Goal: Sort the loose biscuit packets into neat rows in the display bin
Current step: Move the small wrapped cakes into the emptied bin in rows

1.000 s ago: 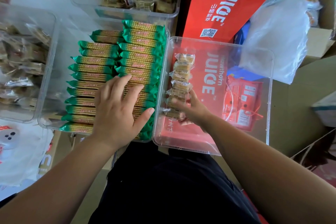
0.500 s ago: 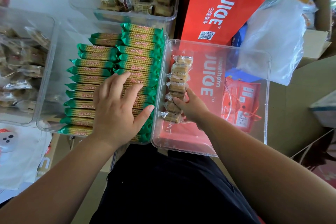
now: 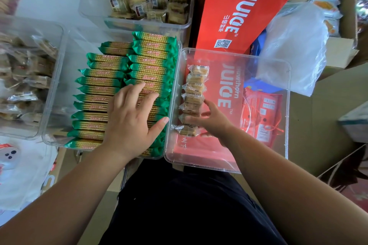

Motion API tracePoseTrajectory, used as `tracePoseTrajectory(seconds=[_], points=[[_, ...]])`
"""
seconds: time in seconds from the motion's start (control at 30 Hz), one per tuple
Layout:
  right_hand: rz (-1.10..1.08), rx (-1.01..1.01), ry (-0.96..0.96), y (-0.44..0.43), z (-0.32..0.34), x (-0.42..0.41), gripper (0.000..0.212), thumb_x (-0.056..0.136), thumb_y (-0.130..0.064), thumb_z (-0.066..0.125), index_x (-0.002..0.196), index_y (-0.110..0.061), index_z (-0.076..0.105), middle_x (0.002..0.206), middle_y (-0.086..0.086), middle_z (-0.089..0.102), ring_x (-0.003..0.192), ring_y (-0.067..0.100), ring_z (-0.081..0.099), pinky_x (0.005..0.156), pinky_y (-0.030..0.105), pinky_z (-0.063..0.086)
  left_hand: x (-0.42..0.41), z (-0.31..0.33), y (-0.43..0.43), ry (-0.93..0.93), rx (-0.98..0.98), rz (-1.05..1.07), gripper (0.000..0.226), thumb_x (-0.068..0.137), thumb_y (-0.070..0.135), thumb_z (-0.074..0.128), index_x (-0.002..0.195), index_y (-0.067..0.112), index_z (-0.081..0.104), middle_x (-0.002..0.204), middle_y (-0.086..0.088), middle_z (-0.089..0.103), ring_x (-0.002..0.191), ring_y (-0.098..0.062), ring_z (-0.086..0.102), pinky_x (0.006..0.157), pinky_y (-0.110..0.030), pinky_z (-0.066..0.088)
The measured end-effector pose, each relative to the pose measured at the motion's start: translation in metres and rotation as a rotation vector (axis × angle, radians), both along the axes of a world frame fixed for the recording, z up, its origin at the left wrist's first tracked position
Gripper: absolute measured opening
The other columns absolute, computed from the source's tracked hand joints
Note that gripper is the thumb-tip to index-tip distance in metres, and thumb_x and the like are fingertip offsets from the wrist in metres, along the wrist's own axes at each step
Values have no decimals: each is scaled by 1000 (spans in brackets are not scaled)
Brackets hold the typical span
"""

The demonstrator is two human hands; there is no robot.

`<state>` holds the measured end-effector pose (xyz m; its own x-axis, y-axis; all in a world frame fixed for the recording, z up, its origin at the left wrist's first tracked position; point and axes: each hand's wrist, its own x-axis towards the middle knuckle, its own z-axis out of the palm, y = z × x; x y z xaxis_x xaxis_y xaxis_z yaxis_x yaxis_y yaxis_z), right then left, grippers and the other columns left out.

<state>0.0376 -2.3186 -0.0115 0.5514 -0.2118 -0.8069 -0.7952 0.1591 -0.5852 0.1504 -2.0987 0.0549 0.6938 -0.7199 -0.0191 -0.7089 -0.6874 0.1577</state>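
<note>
Left hand point(image 3: 129, 123) palm-down on the green-ended packets point(image 3: 105, 83), fingers straight and spread wide, thumb out toward the right wall of their clear bin point(image 3: 44, 139); nothing gripped, only pressing on the near half of the right-hand column; green-ended packets in two tidy columns, laid side by side from near end to far, the right column reaching farther back; right hand point(image 3: 214, 123) inside the display bin point(image 3: 287, 105), which sits just beside the clear bin on its right; fingers point(image 3: 191, 119) curled in and closed narrowly on the small packets point(image 3: 194, 95) near the front of their row, thumb raised against the row's right side; slightly blurred there, so impossible to tell how many packets pinched; small packets clear-wrapped with pale biscuit inside, lined in a single row along the display bin's left wall, the nearest one lying a little apart from the rest; red juice carton point(image 3: 239, 10) under and beyond the display bin, lettering visible through the clear floor; far bin point(image 3: 139, 25) of loose wrapped snacks beyond the green-ended packets; side bin point(image 3: 57, 32) of wrapped snacks at far left; crumpled plastic bag point(image 3: 294, 45) against an open cardboard box point(image 3: 338, 51) at upper right
</note>
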Motion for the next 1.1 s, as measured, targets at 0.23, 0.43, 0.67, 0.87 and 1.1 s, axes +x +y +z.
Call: tracePoseTrajectory(seconds=[0.23,0.43,0.67,0.87,1.1], points=[[24,-249,62,-6,18,1,86,87,-76,50,154,-26,29,114,6,62,97,27,69,83,48,60,3,13,10,-55,-46,40,60,95,57,48,134,13,61,145,-18,49,132,-44,45,105,-58,37],[32,-790,-225,13,56,47,57,96,-61,46,141,-26,49,141,8,46,125,29,48,106,46,41,36,24,58,-80,-100,170,57,95,53,45,133,13,61,144,-16,50,132,-42,46,105,-54,36],[358,-1202,-520,108,103,137,60,90,-65,47,134,-25,57,140,6,48,133,33,39,109,51,34,126,17,166,-55,-190,406,57,89,49,43,126,11,64,128,-20,60,117,-45,52,97,-54,42],[781,-1085,-465,190,113,212,60,94,-63,49,145,-33,46,158,3,31,150,29,14,121,50,14,210,-16,253,307,151,623,90,78,73,58,154,31,32,154,-17,37,135,-45,41,110,-56,39],[985,-1039,-286,240,91,273,67,92,-66,52,150,-36,36,163,6,16,151,31,13,122,49,16,250,-55,260,659,336,546,119,73,85,61,163,30,8,165,-14,30,145,-39,38,119,-56,30]])
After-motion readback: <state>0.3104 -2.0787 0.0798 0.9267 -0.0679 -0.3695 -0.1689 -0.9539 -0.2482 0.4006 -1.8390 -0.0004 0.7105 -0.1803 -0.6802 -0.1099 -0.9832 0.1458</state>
